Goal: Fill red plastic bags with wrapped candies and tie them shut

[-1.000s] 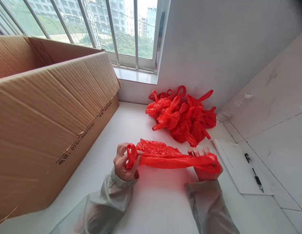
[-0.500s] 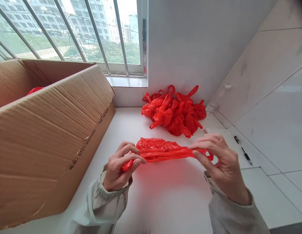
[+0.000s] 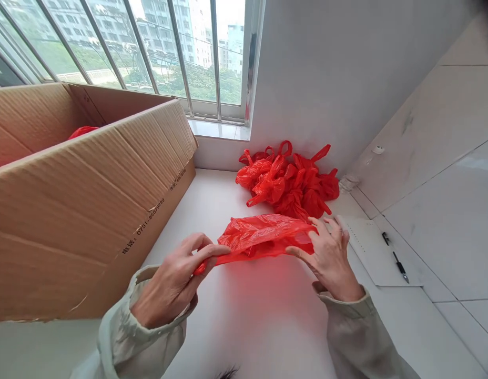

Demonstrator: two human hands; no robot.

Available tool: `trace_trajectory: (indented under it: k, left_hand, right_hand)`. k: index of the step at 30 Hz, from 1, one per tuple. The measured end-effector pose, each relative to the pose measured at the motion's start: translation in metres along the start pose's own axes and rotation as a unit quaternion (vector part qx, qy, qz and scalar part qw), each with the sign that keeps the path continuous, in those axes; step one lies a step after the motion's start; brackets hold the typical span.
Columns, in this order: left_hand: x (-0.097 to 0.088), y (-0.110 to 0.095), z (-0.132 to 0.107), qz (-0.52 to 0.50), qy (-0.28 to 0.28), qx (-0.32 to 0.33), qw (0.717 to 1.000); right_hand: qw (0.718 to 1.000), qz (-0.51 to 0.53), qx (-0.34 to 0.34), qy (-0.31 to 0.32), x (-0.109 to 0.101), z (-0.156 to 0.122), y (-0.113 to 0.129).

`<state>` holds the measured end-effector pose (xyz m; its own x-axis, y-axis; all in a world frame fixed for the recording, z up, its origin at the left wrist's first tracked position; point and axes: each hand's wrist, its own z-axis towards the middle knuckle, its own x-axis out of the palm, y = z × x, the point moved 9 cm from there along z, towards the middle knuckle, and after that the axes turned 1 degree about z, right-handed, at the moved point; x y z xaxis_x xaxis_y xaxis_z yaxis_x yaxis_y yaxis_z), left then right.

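A thin red plastic bag [image 3: 263,237] is stretched sideways between my hands, just above the white tabletop. My left hand [image 3: 176,276] pinches its left end between thumb and fingers, with a crumpled bit of red plastic showing beneath the fingers. At the other end, my right hand [image 3: 326,252] holds the bag, its thumb in front and its fingers spread along the upper edge. Part of the film hides some right fingertips. Just beyond the bag lies a heap of knotted red plastic bags [image 3: 287,179], against the wall.
On the left stands a large open cardboard box [image 3: 90,210], with some red plastic [image 3: 83,131] visible inside. A notebook [image 3: 372,250] and black pens [image 3: 400,267] lie on the right by the tiled wall. Behind the box is a barred window [image 3: 157,58].
My right hand has shifted inward along the bag and its fingers have spread. The bag now bulges taller between my hands. The whole view has swung slightly left.
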<state>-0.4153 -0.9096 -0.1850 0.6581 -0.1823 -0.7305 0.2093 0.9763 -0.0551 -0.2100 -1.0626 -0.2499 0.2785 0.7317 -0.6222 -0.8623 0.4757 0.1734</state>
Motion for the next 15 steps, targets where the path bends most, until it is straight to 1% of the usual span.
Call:
trace_trajectory:
  k: [2,3,5,6,8,10,11,12,13,14,15]
  left_hand:
    - [-0.002,-0.003,-0.006,0.019,0.028,0.01,0.999]
    - [-0.004,-0.004,-0.008,0.029,0.032,0.012,0.999]
    - [-0.013,-0.006,-0.012,0.046,0.025,0.008,0.999]
    - [-0.019,-0.009,-0.013,0.049,0.017,0.007,0.999]
    - [-0.031,-0.013,-0.013,0.051,0.004,-0.03,0.998]
    - [-0.041,-0.019,-0.011,0.049,-0.001,-0.088,0.995]
    - [-0.043,-0.028,-0.008,0.047,0.0,-0.1,0.994]
    - [-0.04,-0.039,-0.003,0.043,0.005,-0.095,0.995]
    - [-0.035,-0.055,0.004,0.037,0.011,-0.064,0.997]
    - [-0.025,-0.071,0.011,0.033,0.019,-0.021,0.999]
    - [-0.011,-0.081,0.018,0.032,0.033,0.007,0.999]
  right_hand:
    - [0.998,0.054,0.028,0.03,-0.003,-0.005,-0.009]
    - [0.996,0.07,0.039,0.043,-0.002,-0.007,-0.01]
    - [0.995,0.066,0.05,0.047,0.0,-0.01,-0.007]
    - [0.997,0.049,0.051,0.035,-0.001,-0.01,-0.004]
    - [0.999,0.009,0.051,0.017,-0.001,-0.009,0.005]
    - [0.998,-0.008,0.057,0.025,0.001,-0.008,0.015]
    - [0.998,-0.008,0.06,0.036,0.002,-0.009,0.02]
    - [0.997,-0.003,0.058,0.05,0.004,-0.009,0.027]
    - [0.997,0.006,0.054,0.06,0.004,-0.009,0.034]
    - [0.997,0.017,0.048,0.065,0.003,-0.01,0.041]
    - [0.996,0.03,0.043,0.067,0.002,-0.011,0.047]
